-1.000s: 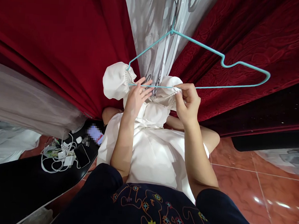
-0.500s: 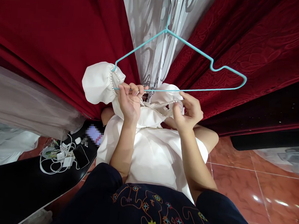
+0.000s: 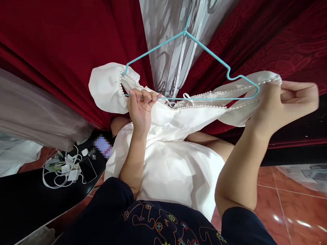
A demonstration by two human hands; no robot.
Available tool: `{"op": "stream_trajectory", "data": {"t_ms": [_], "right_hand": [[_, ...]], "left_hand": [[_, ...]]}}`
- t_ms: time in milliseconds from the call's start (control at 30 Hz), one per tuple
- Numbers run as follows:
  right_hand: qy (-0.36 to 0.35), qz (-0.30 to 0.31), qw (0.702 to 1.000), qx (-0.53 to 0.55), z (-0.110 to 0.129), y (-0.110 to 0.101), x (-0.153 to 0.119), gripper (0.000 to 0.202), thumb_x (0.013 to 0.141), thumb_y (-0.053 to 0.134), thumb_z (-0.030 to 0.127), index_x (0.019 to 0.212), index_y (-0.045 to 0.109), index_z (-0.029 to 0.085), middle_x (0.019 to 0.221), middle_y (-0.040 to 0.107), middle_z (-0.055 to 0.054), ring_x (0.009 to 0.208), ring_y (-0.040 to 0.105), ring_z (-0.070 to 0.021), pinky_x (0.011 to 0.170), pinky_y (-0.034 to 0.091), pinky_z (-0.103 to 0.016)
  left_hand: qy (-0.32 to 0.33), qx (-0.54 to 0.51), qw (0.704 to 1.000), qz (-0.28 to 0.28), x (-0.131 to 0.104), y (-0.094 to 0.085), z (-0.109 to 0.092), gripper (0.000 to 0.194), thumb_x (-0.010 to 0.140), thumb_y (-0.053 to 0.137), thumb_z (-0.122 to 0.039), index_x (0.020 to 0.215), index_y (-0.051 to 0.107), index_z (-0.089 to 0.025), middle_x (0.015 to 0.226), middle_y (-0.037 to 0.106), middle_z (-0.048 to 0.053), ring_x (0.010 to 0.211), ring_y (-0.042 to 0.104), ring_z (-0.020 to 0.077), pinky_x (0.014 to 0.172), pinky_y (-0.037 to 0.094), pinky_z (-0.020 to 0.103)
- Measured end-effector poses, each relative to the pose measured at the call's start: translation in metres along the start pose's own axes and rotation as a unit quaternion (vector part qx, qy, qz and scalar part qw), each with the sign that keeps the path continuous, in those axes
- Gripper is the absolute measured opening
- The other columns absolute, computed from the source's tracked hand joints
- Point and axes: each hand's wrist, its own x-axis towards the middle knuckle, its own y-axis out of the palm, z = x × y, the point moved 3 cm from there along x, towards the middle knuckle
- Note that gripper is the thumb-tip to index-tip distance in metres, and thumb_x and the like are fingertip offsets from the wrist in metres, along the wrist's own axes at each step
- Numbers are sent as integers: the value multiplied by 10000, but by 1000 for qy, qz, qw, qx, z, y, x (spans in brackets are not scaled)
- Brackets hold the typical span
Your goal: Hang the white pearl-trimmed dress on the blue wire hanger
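A light blue hanger (image 3: 210, 53) spans the middle of the view, its left end inside the pearl-edged left sleeve of a white dress (image 3: 177, 168). My left hand (image 3: 142, 108) is closed around the hanger's bottom bar, beside that sleeve. At the right, my right hand (image 3: 286, 105) is closed on the pearl-trimmed edge of the other sleeve (image 3: 238, 116), which is stretched out around the hanger's right end. The skirt of the dress lies over my lap.
Red curtains (image 3: 60, 29) hang on both sides, with sheer grey fabric (image 3: 156, 28) between them. On a black surface (image 3: 15, 201) at the left lie white cables (image 3: 55, 184), chargers and a phone (image 3: 87, 170). Tiled floor (image 3: 289, 202) shows at the right.
My right hand has moved outward to the right, drawing the right sleeve and neckline out past the hanger's end. My left hand stays on the bar.
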Motion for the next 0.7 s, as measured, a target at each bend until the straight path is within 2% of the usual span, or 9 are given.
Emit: {"op": "stream_trajectory", "data": {"t_ms": [100,233,333,433,567,700], "right_hand": [[-50,27,998,-8,20,8,-2,267,803,719,-20,713,542,159,676,541,82,590,489,-2,601,328,-209],[-96,83,992,9,47,29,-32,201,816,747,65,745,591,170,695,578,56,612,521,-18,574,327,-227],[-88,165,982,28,56,50,-59,204,855,768,152,787,578,177,726,601,28,620,541,-33,551,346,-214],[-66,205,976,39,52,62,-72,246,878,786,250,812,557,189,736,600,16,610,538,-40,547,373,-221],[-52,236,970,26,45,60,-72,285,859,817,324,864,566,190,805,611,7,638,539,-33,568,376,-220],[-95,209,972,50,57,49,-78,323,876,809,400,983,597,181,973,636,-13,596,460,7,520,288,-210]], "left_hand": [[9,-8,1000,12,0,0,-1,558,1023,517,-693,766,325,-235,668,406,-46,701,585,132,910,621,342],[5,4,1000,1,0,1,-2,538,1049,477,-668,767,320,-237,663,395,-42,696,571,135,915,610,340],[0,18,1000,-13,0,1,-2,539,1049,468,-674,771,318,-238,666,387,-43,700,568,134,922,606,338],[9,14,1000,-2,0,0,-2,536,1044,487,-669,772,323,-237,675,392,-44,710,579,133,933,607,347],[12,10,1000,7,0,-1,-1,529,1046,499,-654,774,318,-238,681,386,-46,716,586,134,951,606,363],[14,10,1000,3,0,1,2,517,1062,477,-633,774,307,-239,671,368,-49,705,573,132,941,600,360]]}}
